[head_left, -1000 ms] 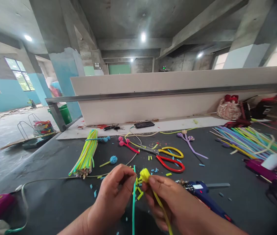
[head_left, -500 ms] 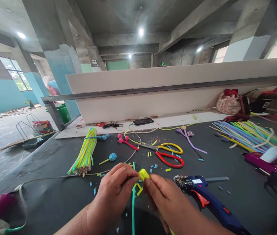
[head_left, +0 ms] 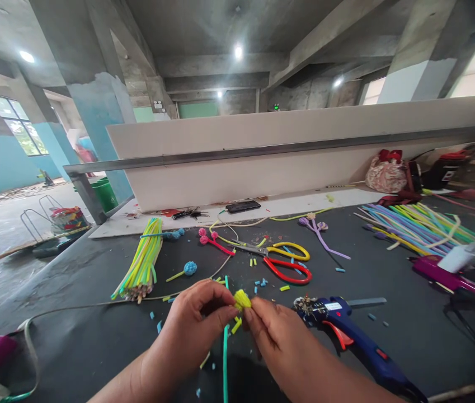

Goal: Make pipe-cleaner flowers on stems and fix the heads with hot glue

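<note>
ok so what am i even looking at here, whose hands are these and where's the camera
There is no machine here. The picture comes from one camera worn on a person's head, looking forward and down, so the two hands at the bottom are that person's own. The left hand and right hand both pinch a small yellow bud at the fingertips, and a green strip runs down between the hands. They work over a dark table. On it lie scissors with red and yellow handles, a blue glue gun, a bundle of yellow-green strips, a loose pile of coloured strips at the right, and small cut scraps.
</note>
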`<state>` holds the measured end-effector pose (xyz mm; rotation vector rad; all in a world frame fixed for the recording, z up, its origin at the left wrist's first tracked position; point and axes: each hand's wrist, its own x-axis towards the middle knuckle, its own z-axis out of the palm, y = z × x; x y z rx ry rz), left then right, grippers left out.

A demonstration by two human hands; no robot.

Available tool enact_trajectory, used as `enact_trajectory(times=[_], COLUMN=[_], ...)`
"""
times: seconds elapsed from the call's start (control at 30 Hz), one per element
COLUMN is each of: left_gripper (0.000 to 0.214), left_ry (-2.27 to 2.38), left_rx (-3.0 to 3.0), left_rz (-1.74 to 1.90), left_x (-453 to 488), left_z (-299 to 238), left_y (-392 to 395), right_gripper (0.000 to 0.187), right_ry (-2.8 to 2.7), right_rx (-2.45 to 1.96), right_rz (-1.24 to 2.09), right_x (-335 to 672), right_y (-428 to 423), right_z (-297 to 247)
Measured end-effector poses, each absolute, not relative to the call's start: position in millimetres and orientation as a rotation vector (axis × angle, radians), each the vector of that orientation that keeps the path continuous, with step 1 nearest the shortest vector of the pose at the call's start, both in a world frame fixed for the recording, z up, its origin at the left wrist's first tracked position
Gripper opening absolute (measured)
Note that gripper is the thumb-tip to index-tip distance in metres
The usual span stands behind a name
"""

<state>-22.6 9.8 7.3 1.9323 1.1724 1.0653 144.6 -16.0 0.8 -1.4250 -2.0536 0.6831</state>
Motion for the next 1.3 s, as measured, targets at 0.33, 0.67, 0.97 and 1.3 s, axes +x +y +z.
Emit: enact_trajectory(times=[0.33,0.67,0.97,1.3], left_gripper=[0.013,0.018,0.016,0.015], left_ry=[1.106,0.896,0.736,0.978], left_rx=[2.038,2.202,2.3,1.979], left_rz=[1.085,1.178,1.181,1.35], left_x=[-22,-25,-29,-18], left_z=[10,11,10,5], left_y=[7,5,6,1], right_gripper=[0.027,0.031,0.031,0.044], right_ry=[-2.092,-2.085,-1.967,-1.591], right_rx=[-1.397,-1.373,-1.312,-1.202], right_rz=[0.62,0.616,0.679,1.326], right_x=[146,144,139,135], right_y=[-19,-22,-23,-21], right_z=[-5,-3,0,-9])
